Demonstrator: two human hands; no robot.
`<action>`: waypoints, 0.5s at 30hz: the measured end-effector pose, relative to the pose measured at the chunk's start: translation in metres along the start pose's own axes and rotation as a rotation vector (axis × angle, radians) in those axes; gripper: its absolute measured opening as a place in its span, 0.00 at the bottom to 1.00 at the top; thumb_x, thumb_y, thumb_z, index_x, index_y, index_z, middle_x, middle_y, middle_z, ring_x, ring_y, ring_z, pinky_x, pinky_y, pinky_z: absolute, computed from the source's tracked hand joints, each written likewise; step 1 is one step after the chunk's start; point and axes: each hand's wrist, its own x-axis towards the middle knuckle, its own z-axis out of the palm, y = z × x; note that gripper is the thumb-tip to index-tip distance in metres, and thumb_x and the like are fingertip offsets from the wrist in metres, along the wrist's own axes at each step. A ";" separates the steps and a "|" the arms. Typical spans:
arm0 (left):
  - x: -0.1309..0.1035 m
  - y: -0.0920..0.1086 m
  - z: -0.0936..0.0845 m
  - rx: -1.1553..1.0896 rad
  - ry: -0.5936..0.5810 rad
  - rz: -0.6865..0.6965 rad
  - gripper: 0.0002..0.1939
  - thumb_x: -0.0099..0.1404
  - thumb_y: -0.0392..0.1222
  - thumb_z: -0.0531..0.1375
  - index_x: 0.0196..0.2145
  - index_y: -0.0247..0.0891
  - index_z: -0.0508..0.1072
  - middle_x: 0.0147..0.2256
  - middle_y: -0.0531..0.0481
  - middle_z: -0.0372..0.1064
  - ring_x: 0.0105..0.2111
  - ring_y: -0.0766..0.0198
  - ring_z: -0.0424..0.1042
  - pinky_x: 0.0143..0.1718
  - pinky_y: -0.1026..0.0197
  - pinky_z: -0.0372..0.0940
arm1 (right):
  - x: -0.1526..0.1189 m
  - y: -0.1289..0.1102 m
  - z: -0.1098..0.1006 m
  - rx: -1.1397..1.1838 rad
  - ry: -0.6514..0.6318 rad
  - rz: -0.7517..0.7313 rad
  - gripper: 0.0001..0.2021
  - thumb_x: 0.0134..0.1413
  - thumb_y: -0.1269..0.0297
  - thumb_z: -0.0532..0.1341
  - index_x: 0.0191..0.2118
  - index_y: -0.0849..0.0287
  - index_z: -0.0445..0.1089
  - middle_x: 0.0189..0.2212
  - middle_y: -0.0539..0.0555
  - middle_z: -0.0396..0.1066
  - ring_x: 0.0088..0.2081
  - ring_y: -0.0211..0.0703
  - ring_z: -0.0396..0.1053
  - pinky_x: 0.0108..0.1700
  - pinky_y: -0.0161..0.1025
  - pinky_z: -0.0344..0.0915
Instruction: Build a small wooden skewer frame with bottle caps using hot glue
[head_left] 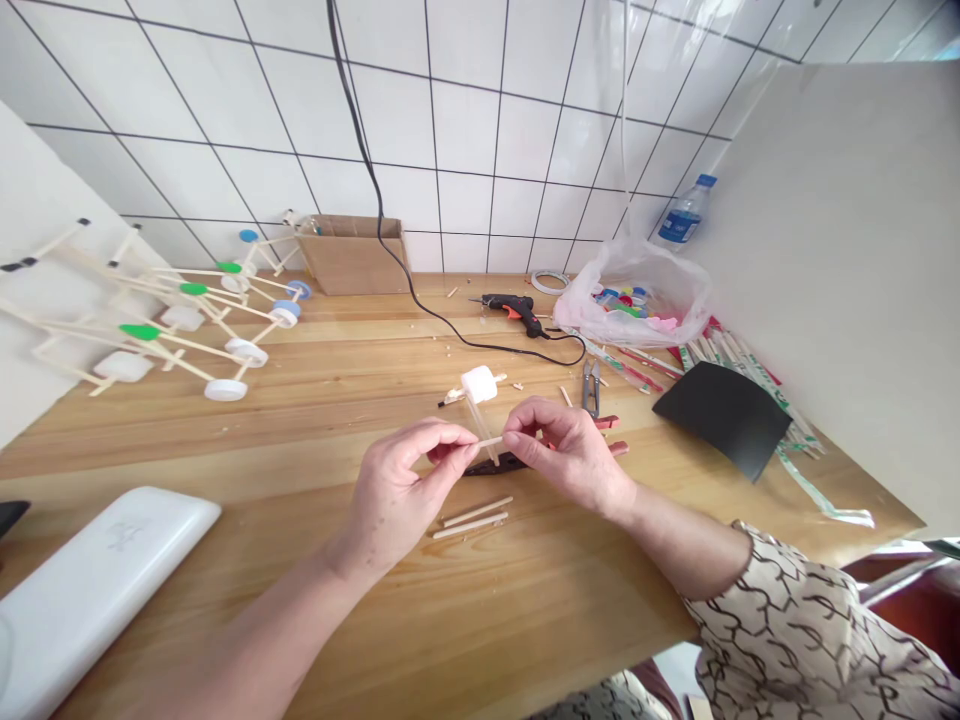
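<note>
A short pale wooden stick (pixel 490 441) spans the gap between my two hands above the table. My left hand (pixel 409 480) pinches its left end between thumb and forefinger, and my right hand (pixel 566 452) pinches the other end. Just beyond them lies a small stick assembly with a white block (pixel 479 383). Beneath my hands is a dark tool (pixel 491 466), partly hidden; red handles (pixel 616 448) show past my right hand. Two loose wooden sticks (pixel 472 517) lie nearer to me on the wood.
A glue gun (pixel 517 311) with a black cord lies behind, near grey snips (pixel 591 388). A bag of caps (pixel 637 295), a black sheet (pixel 722 415) and a bottle (pixel 686 212) are at right. Stick models with wheels (pixel 226 389), a cardboard box (pixel 354 257) and a white case (pixel 112 590) occupy the left.
</note>
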 end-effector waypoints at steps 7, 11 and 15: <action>-0.001 -0.002 0.000 -0.014 0.000 -0.021 0.05 0.60 0.39 0.59 0.29 0.38 0.74 0.27 0.53 0.73 0.26 0.68 0.70 0.31 0.67 0.65 | 0.000 -0.002 0.000 0.033 -0.009 0.016 0.06 0.53 0.66 0.59 0.28 0.60 0.66 0.23 0.48 0.65 0.26 0.33 0.60 0.30 0.33 0.56; -0.001 -0.003 -0.001 -0.004 0.012 -0.034 0.05 0.60 0.39 0.59 0.30 0.38 0.74 0.27 0.53 0.74 0.27 0.67 0.70 0.31 0.67 0.65 | -0.001 -0.002 -0.002 0.036 0.016 0.049 0.08 0.53 0.62 0.59 0.27 0.60 0.67 0.23 0.47 0.64 0.26 0.34 0.59 0.29 0.33 0.56; -0.001 -0.003 -0.003 0.009 0.029 -0.079 0.07 0.61 0.42 0.58 0.29 0.37 0.74 0.29 0.52 0.75 0.28 0.66 0.71 0.32 0.66 0.65 | 0.000 0.002 -0.004 0.053 0.069 0.107 0.11 0.53 0.56 0.59 0.28 0.60 0.67 0.22 0.47 0.62 0.24 0.33 0.57 0.26 0.33 0.56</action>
